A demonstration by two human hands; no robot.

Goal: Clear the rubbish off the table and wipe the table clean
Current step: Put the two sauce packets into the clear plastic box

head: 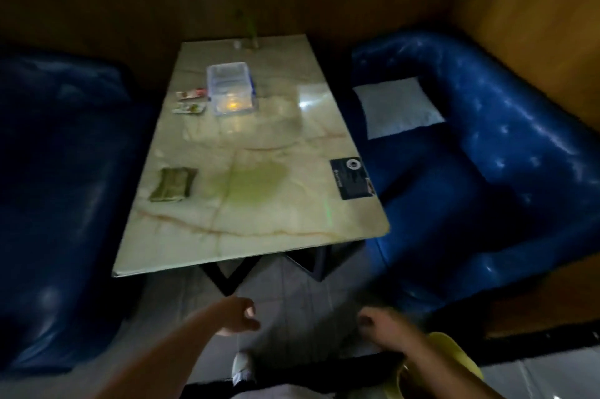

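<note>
A pale marble-look table (269, 236) stands ahead of me in dim light. A greenish folded cloth (172, 185) lies near its left edge, beside a green-yellow stain (251, 179). Two small wrappers (191, 94) (189, 108) lie farther back on the left, next to a clear plastic box (231, 88) with blue clips. My left hand (238, 317) hangs below the table's near edge, fingers loosely curled, holding nothing. My right hand (384, 327) is blurred and also low, apart from the table. A yellow object (454, 358) sits under my right forearm.
Blue padded sofas flank the table, left (61, 204) and right (487, 155), with a white cushion (397, 108) on the right one. A dark card (352, 178) lies at the table's right edge. A thin plant stem (250, 30) stands at the far end. Wooden panels enclose the booth.
</note>
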